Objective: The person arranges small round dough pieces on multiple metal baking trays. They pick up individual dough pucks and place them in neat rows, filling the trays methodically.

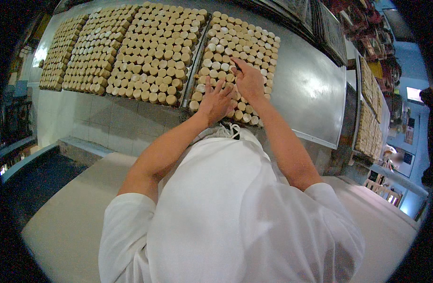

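Note:
Small round pale dough pieces (pixel 224 41) stand in close rows on a dark baking tray (pixel 193 70) in front of me. My left hand (pixel 218 100) rests over the tray's near left part, its fingers spread and touching the pieces. Farther in and to the right is my right hand (pixel 249 82), with its index finger stretched out over the pieces and its thumb apart from it. No piece shows in either hand. Both palms, and the pieces beneath them, are hidden. Some pieces look whiter on top than others.
More trays of dough pieces (pixel 152 52) stand side by side to the left on the metal table (pixel 311 89). Dark empty trays (pixel 327 33) are stacked at the back right. A rack (pixel 367 108) with more filled trays stands farther right.

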`<state>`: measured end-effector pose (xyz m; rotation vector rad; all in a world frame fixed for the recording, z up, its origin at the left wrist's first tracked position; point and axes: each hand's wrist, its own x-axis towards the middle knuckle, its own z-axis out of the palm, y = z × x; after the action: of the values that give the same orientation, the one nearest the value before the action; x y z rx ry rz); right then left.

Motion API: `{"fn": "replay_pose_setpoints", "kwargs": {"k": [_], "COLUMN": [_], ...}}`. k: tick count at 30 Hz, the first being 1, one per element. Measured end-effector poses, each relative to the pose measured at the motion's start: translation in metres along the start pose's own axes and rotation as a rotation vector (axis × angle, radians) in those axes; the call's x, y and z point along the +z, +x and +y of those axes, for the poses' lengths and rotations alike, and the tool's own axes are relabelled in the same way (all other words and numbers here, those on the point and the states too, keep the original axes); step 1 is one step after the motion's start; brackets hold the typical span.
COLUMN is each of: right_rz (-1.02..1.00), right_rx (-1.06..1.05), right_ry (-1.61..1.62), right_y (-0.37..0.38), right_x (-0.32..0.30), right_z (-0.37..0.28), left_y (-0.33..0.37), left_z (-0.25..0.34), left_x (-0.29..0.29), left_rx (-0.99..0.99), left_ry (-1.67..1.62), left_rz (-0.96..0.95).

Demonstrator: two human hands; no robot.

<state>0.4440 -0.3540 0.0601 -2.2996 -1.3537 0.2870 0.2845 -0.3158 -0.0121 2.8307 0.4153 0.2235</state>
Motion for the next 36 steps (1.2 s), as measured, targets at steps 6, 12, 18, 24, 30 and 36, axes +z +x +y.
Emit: {"fn": "replay_pose_setpoints", "kwargs": {"k": [6, 12, 18, 24, 30, 36], "right_rz": [-0.211, -0.130, 0.025, -0.226, 0.017, -0.107], "right_rx": [-0.006, -0.054, -0.170, -0.111, -0.212, -0.131], "right_ry": [-0.128, 0.119, 0.189, 0.034, 0.317, 0.310], "right_y": [0.004, 0.013, 0.023, 0.023, 0.034, 0.045], "right_x": [0.015, 0.022, 0.027, 0.038, 0.049, 0.053], "right_z": [-0.002, -0.015, -0.022, -0.032, -0.045, -0.041], "left_y": [-0.002, -0.016, -0.026, -0.035, -0.040, -0.034], "left_z": [-0.013, -0.020, -0.032, -0.038, -0.044, -0.050], "left_x": [-0.007, -0.009, -0.015, -0.021, -0.024, -0.030], "left_rx": [-0.019, -0.111, -0.114, -0.209, -0.277, -0.273], "left_ry": [-0.034, 0.093, 0.102, 0.155, 0.083, 0.086], "left_rz": [-0.119, -0.045, -0.113, -0.129, 0.119, 0.074]}}
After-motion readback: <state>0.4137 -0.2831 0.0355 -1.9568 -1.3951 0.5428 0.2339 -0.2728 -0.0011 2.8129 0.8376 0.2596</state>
